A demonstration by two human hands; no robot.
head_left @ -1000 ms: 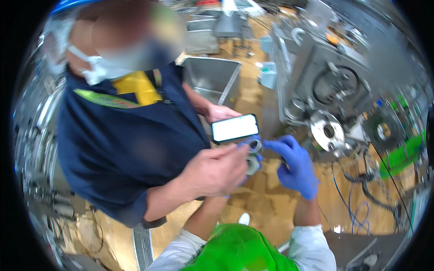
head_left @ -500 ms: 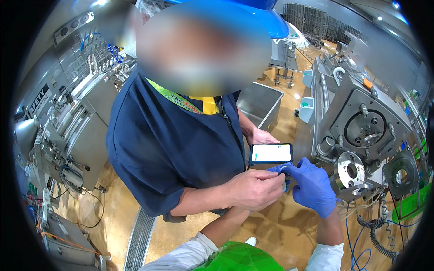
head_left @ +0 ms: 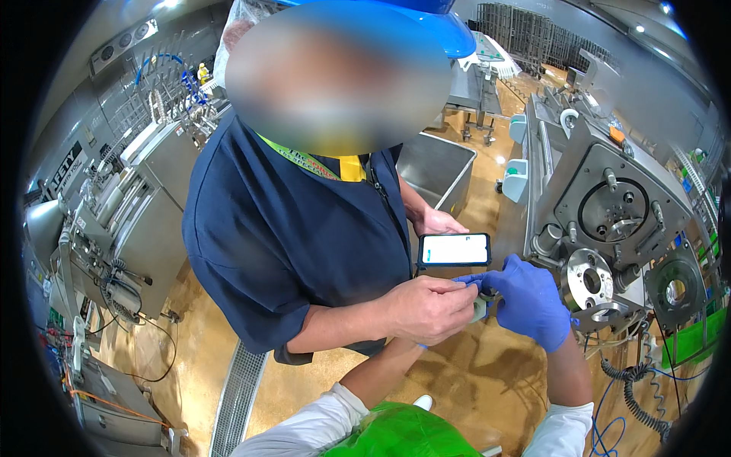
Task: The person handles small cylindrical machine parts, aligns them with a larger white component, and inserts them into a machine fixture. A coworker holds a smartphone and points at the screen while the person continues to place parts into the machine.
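My right hand [head_left: 531,305] wears a blue glove, its fingers bent and pinched together close to a co-worker's hand [head_left: 432,308]. What it pinches is too small to make out. My left hand is almost wholly behind that co-worker's hand; the blue gloved fingertips [head_left: 467,280] showing just past it seem to be mine. A small pale green thing [head_left: 480,309] sits between the hands, mostly covered. In the other hand [head_left: 440,222] the co-worker holds a phone [head_left: 454,250] with a lit white screen, just beyond our fingers.
The co-worker in a dark blue shirt [head_left: 304,221] stands close in front. On the right is a steel machine [head_left: 560,194] with a round flange [head_left: 588,280] and hanging cables [head_left: 636,392]. Behind stands a steel tub [head_left: 438,164]; at left are machines [head_left: 145,221] and a floor drain [head_left: 237,404].
My right hand has shifted slightly up, its wrist more bent. The co-worker's near hand and phone have moved a little up and left. The co-worker's head has also shifted slightly.
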